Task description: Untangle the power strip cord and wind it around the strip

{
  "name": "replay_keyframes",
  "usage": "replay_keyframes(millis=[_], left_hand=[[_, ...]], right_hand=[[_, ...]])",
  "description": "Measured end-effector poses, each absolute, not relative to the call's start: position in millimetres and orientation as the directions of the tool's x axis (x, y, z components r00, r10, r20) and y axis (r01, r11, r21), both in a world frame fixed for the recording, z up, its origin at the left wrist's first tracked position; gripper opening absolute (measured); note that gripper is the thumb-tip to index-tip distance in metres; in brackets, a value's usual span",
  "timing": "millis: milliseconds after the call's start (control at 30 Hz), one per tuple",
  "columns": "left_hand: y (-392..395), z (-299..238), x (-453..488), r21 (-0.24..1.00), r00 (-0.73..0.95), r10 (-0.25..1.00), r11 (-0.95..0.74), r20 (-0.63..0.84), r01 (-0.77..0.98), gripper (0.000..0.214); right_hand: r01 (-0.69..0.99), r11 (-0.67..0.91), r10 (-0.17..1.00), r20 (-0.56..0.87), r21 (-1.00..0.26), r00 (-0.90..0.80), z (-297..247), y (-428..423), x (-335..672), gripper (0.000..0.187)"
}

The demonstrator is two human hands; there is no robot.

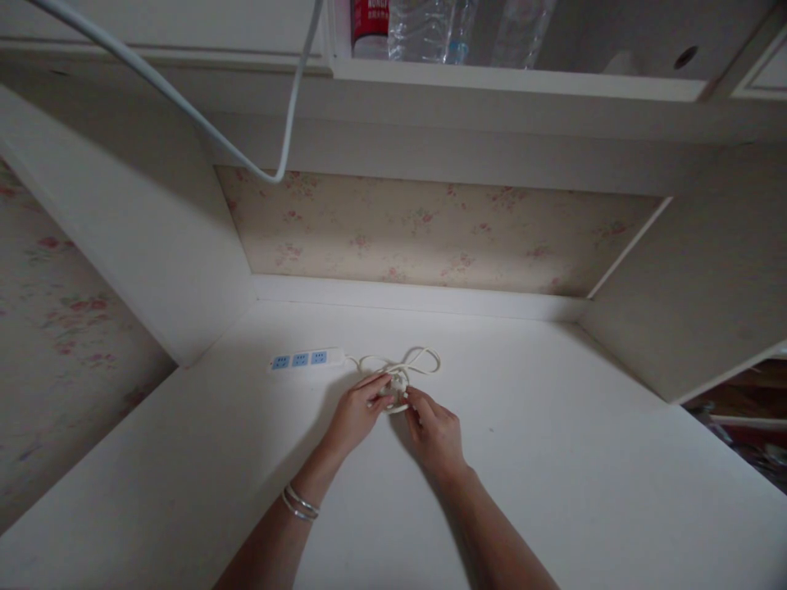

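A white power strip with blue socket panels lies on the white desktop, left of my hands. Its cream cord runs right from the strip and loops behind and between my hands. My left hand, two bracelets on its wrist, is closed on part of the cord. Opposite it, my right hand pinches the cord with thumb and forefinger. A white plug shows between the fingertips of both hands; its prongs are too small to make out.
White side panels flank the desktop. Overhead, a shelf holds clear plastic bottles and a red package. A bent white rod or cable hangs down at upper left, in front of the cabinet. Floral wallpaper covers the back.
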State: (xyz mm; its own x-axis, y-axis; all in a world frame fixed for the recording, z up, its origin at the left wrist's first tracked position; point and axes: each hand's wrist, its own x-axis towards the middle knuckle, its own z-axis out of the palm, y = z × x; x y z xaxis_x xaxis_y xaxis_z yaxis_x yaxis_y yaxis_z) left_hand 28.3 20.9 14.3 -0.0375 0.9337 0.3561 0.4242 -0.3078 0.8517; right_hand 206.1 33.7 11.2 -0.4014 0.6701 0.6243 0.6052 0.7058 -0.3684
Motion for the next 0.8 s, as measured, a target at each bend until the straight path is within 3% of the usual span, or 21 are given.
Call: replay_keyframes(millis=[100,333,500,800], left_hand=[[20,18,31,0.858,-0.055,0.935,-0.296,0.35,0.419,0.044],[23,17,32,0.853,-0.238,0.889,-0.253,0.391,0.456,0.024],[27,4,16,0.919,-0.348,0.914,-0.06,0.208,0.389,0.03],[24,4,18,0.896,-0.281,0.95,0.004,0.135,0.443,0.03]], right_hand=[[0.602,0.695,0.688,0.606,-0.394,-0.398,12,33,206,0.021],[0.507,0.639,0.769,0.514,-0.579,-0.38,16,30,201,0.038],[0.443,0.475,0.879,0.385,-0.76,-0.282,16,34,201,0.045],[0.173,0.353,0.904,0.287,-0.919,-0.317,19,38,205,0.051]])
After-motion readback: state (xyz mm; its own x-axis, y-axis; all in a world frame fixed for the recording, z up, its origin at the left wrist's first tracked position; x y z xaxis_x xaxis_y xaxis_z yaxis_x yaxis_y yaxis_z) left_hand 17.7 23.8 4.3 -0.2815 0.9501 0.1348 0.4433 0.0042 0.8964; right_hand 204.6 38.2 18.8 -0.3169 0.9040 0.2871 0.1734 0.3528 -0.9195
